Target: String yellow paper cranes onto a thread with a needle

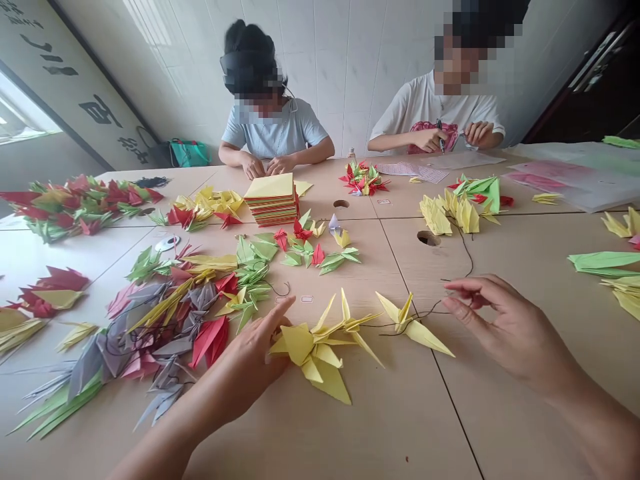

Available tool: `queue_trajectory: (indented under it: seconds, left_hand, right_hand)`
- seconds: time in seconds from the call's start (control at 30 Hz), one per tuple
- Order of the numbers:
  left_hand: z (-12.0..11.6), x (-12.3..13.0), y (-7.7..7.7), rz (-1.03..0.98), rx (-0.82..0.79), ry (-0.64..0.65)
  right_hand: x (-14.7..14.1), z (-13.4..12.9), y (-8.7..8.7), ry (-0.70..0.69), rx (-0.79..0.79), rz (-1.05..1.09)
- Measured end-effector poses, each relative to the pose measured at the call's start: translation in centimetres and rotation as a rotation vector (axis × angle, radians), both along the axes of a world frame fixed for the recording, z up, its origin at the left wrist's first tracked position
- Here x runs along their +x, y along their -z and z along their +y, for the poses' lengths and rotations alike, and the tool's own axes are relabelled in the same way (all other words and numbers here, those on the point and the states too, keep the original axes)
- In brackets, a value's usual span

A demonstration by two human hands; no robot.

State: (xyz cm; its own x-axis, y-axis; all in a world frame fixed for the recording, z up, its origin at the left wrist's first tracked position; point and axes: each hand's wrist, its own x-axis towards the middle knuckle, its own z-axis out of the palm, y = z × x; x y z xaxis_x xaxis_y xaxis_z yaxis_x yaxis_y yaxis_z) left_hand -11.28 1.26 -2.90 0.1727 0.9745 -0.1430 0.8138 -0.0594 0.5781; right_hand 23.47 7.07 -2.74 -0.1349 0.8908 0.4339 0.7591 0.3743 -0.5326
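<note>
**Yellow paper cranes going onto a thread**

The left hand (255,357) lies flat and open on the bench (500,267), its fingertips touching the cluster of yellow paper cranes (320,350) but gripping nothing. The right hand (500,327) hovers half open just beside a single yellow crane (413,327), thumb and forefinger close together near the dark thread (463,250) that runs from the cranes up past a hole in the bench; whether it actually pinches the thread cannot be told. The step in hand looks like stringing the cranes. A next move would likely call for a firm pinch on the thread while the left steadies the cluster. Across the bench two other people work by a stack of coloured paper (273,199).
</note>
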Motion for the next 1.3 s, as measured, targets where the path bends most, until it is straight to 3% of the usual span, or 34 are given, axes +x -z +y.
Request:
queue_trajectory:
  seconds: [0.07, 0.17, 0.27, 0.37, 0.47, 0.57, 0.7, 0.87, 0.93, 1.13, 1.3]
  left_hand:
    - [0.0, 0.7, -0.1, -0.036, 0.009, -0.008]
    - [0.0, 1.8, -0.2, -0.112, -0.006, -0.018]
    - [0.0, 2.6, 0.0, -0.143, -0.021, 0.011]
    - [-0.3, 2.9, 0.4, -0.165, 0.013, 0.120]
    - [-0.5, 3.0, 0.7, -0.138, 0.094, 0.237]
    - [-0.5, 3.1, 0.6, -0.136, 0.109, 0.275]
    - [-0.2, 3.3, -0.1, -0.187, 0.066, 0.235]
    - [-0.2, 3.6, -0.3, -0.260, 0.069, 0.212]
    - [-0.3, 3.7, -0.2, -0.280, 0.068, 0.221]
    - [-0.6, 4.0, -0.3, -0.316, 0.028, 0.104]
    - [-0.8, 4.0, 0.0, -0.619, -0.182, 0.079]
  right_hand:
    - [-0.7, -0.3, 0.4, -0.068, 0.190, -0.100]
    - [-2.3, -1.1, 1.1, -0.224, 0.276, -0.218]
    - [-4.3, -2.0, 1.5, -0.316, 0.243, -0.353]
    - [-5.8, -2.6, 1.6, -0.354, 0.163, -0.430]
    - [-6.2, -2.7, 1.6, -0.376, 0.129, -0.426]
    - [-5.9, -2.6, 1.5, -0.329, 0.149, -0.406]
    - [-5.9, -3.4, 0.5, -0.276, 0.201, -0.339]
    - [-7.4, -5.5, -0.7, -0.617, 0.216, -0.234]
    - [-7.9, -5.8, -0.8, -0.668, 0.202, -0.253]
    - [-8.2, -5.8, -0.9, -0.720, 0.179, -0.221]
    - [-8.2, -6.2, -0.8, -0.695, 0.150, -0.191]
